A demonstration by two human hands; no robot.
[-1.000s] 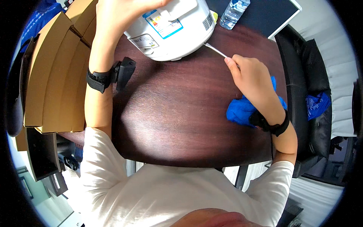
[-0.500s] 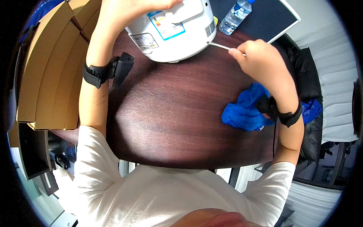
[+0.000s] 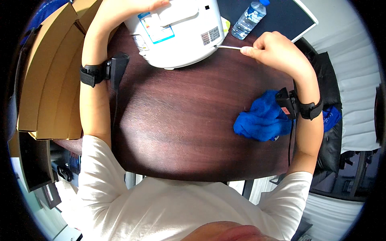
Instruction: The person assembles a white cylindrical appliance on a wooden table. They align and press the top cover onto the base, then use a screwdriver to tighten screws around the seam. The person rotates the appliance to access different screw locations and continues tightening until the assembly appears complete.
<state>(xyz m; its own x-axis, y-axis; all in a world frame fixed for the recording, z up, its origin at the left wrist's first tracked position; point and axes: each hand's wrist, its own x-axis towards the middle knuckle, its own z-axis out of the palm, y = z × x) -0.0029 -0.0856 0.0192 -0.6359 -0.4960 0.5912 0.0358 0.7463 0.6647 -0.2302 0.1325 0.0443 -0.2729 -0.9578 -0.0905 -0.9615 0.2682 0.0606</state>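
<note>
Your right hand (image 3: pixel 275 50) pinches a thin, pale rod (image 3: pixel 230 47) between thumb and fingers, its tip meeting the lower right edge of the white appliance (image 3: pixel 187 50); whether it goes in there or only touches, you cannot tell from here. Your left hand (image 3: pixel 126 10) lies over the appliance's upper left side, but the frame's top edge cuts it off, so whether it grasps or merely steadies cannot be told.

The appliance sits at the far side of the table (image 3: pixel 193 116). Expect a stiff, smooth shell, probably rather heavy and slick under dry fingers; spread your palm broadly over its rounded body rather than trusting the labels. The rod looks light and rigid; hold it near its end, as you do, and go gently, since a hard sideways push might bend it or scratch the shell.

The table is dark, wood-grained and glossy, so the appliance could slide. A crumpled blue cloth (image 3: pixel 261 118) lies near your right wrist, and a water bottle (image 3: pixel 250 20) leans beyond the rod, before a dark panel (image 3: pixel 287 18). Brown boxes (image 3: pixel 52 88) stand at your left; a black sofa (image 3: pixel 327 78) and white curtain (image 3: pixel 360 92) at your right.
</note>
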